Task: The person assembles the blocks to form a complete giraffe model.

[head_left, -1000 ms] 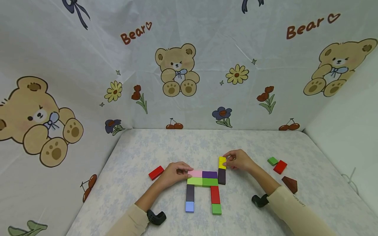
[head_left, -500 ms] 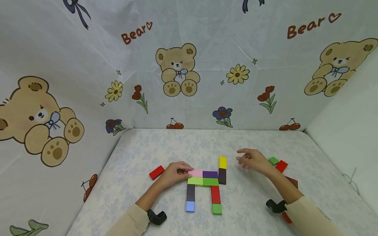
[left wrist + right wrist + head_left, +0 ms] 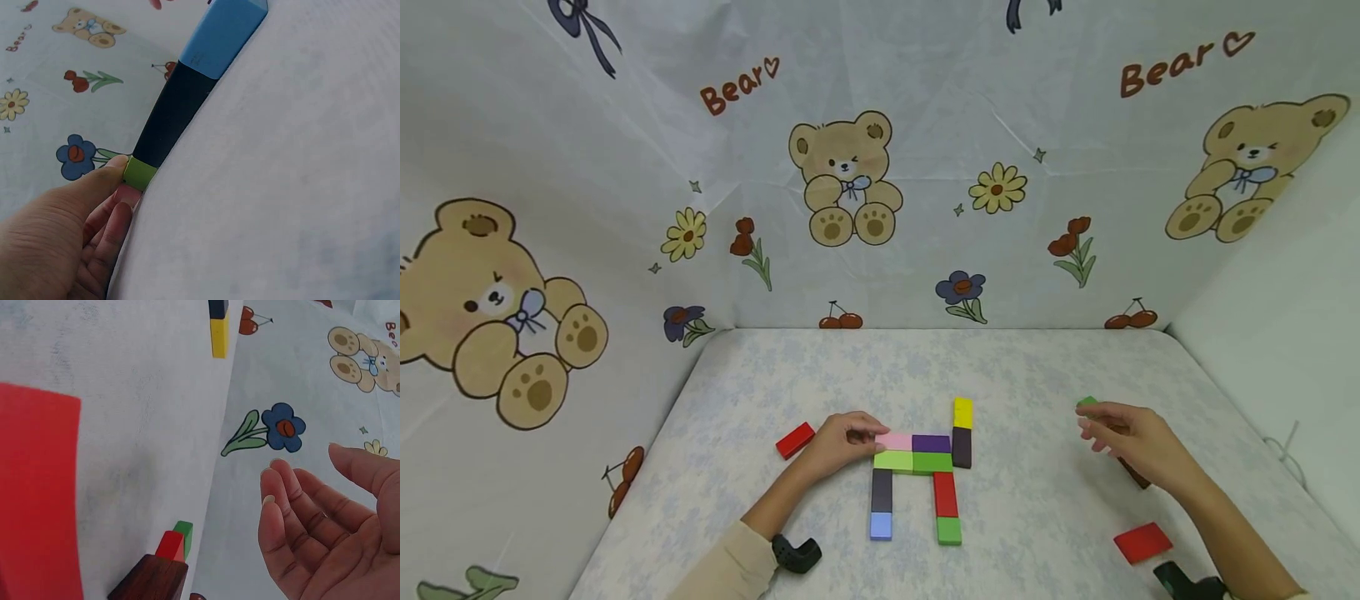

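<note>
Wooden blocks lie flat in a pattern on the table. My left hand (image 3: 842, 442) rests at its left end, thumb and forefinger about the corner of the pink block (image 3: 895, 442); in the left wrist view the thumb touches the light green block (image 3: 139, 173). Beside the pink block is a purple block (image 3: 931, 444). On the right a yellow block (image 3: 962, 412) lies beyond a dark block (image 3: 962, 447). My right hand (image 3: 1131, 437) holds nothing, fingers loosely bent over loose blocks. Under it show a green block (image 3: 1087, 401) and a brown block (image 3: 1133, 473); a red block (image 3: 170, 545) is hidden in the head view.
A red block (image 3: 794, 440) lies left of my left hand, another red block (image 3: 1142, 543) near my right wrist. Two legs of blocks, ending in a blue block (image 3: 881, 526) and a green block (image 3: 949, 531), point toward me. A bear-print cloth (image 3: 917, 250) hangs behind the table.
My right hand has let go of the yellow block and moved right, over the loose blocks. My left hand and the pattern have stayed in place.
</note>
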`<state>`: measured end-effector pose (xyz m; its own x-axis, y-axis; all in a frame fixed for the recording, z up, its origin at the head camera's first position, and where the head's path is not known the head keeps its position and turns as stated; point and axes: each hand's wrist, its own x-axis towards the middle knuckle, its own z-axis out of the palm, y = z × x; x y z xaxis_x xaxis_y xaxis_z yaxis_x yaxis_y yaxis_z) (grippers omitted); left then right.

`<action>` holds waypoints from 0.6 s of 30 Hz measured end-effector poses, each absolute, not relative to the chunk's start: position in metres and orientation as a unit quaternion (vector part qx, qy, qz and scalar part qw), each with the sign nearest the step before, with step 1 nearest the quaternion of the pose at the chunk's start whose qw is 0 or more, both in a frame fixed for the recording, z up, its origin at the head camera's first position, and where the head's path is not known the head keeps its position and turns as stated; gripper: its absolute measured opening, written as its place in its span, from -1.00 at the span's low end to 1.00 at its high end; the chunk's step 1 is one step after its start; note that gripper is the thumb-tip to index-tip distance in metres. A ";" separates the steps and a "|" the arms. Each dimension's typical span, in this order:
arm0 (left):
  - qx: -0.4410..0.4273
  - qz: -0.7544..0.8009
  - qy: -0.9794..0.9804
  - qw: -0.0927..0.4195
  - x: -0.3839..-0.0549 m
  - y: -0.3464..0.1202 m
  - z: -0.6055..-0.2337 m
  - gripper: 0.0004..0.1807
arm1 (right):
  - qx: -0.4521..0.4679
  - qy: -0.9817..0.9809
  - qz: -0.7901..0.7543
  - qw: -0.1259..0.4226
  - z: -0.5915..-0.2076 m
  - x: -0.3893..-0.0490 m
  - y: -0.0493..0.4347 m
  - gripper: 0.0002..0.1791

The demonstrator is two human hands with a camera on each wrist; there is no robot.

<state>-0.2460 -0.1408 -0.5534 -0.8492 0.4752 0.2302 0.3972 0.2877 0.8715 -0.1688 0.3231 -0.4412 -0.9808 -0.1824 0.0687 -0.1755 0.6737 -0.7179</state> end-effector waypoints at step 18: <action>0.285 0.523 0.802 0.044 -0.248 -0.144 -0.554 -0.73 | 0.054 0.956 -0.284 0.047 -0.465 -0.103 0.365 -0.40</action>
<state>-0.2483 -0.1442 -0.5539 -0.8333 0.5034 0.2285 0.4117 0.2893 0.8642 -0.1029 0.3651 -0.4651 -0.9898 0.0759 -0.1208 0.1295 0.8327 -0.5383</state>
